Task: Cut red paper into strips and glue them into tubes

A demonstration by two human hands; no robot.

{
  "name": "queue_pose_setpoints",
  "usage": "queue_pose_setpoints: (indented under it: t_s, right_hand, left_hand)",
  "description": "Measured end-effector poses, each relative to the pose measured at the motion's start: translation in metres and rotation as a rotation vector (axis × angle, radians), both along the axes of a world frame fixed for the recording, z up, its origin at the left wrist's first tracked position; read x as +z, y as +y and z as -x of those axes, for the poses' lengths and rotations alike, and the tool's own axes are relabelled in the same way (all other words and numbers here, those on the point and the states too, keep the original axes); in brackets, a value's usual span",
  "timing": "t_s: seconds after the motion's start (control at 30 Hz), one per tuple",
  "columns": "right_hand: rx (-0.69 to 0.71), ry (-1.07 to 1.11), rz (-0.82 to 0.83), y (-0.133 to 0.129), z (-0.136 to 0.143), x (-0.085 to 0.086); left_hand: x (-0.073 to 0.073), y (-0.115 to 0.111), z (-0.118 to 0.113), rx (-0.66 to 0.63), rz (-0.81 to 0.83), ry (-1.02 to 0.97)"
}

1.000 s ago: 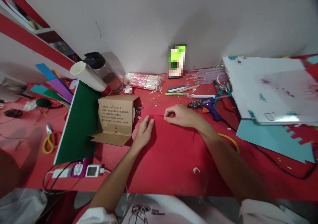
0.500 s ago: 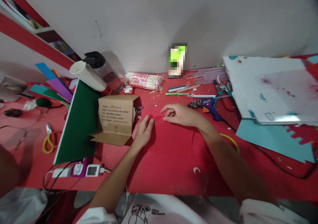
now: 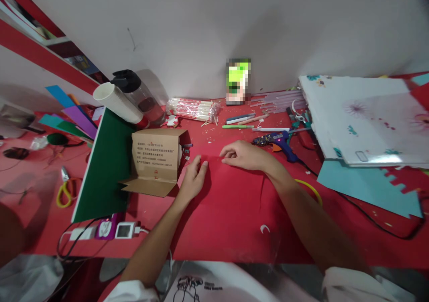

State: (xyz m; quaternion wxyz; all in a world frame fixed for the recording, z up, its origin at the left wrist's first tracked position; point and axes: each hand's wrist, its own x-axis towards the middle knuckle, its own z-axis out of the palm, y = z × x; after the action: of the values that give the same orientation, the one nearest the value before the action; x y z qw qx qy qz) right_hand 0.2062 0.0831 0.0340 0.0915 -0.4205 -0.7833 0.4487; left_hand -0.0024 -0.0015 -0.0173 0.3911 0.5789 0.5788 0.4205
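Table (image 3: 217,248) below left hand (image 3: 194,179) and right hand (image 3: 244,156)

Both hands near the middle of the table, well apart from each other, fingertips facing inward. On the left hand, a narrow gap between thumb and fingers; on the right hand, thumb and fingertips drawn close in a small curl. Whether holding anything thin, cannot tell for either.

Just left of the left hand, an open cardboard box (image 3: 156,154) with printed text. Just beyond the right hand, a blue glue gun (image 3: 284,146).

Toward the far edge, a plastic-wrapped bundle of sticks (image 3: 192,109), a green pen (image 3: 237,126) and an upright phone (image 3: 238,81). Left of the box, a tilted green board (image 3: 105,172), then yellow-handled scissors (image 3: 63,194). Toward the far right corner, a flowered white panel (image 3: 362,119) overlapping a light-blue sheet (image 3: 362,188). Toward the near edge, 1 crescent-shaped white scrap (image 3: 265,228).
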Motion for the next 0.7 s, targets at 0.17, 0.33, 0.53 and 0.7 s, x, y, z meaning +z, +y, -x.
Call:
queue_pose_setpoints:
  t_s: [0.17, 0.33, 0.53, 0.7]
  right_hand:
    - [0.048, -0.057, -0.020, -0.001, -0.001, 0.003]
    - [0.094, -0.114, -0.049, -0.003, 0.003, 0.005]
    - [0.115, -0.230, -0.155, -0.008, 0.013, -0.002]
    - [0.127, -0.284, -0.261, -0.014, 0.019, -0.013]
  left_hand:
    - [-0.002, -0.001, 0.008, -0.053, 0.013, 0.106]
    - [0.005, -0.002, 0.013, -0.079, -0.042, 0.330]
    - [0.011, -0.002, 0.013, -0.157, -0.094, 0.471]
    - [0.009, -0.002, 0.014, -0.188, -0.098, 0.559]
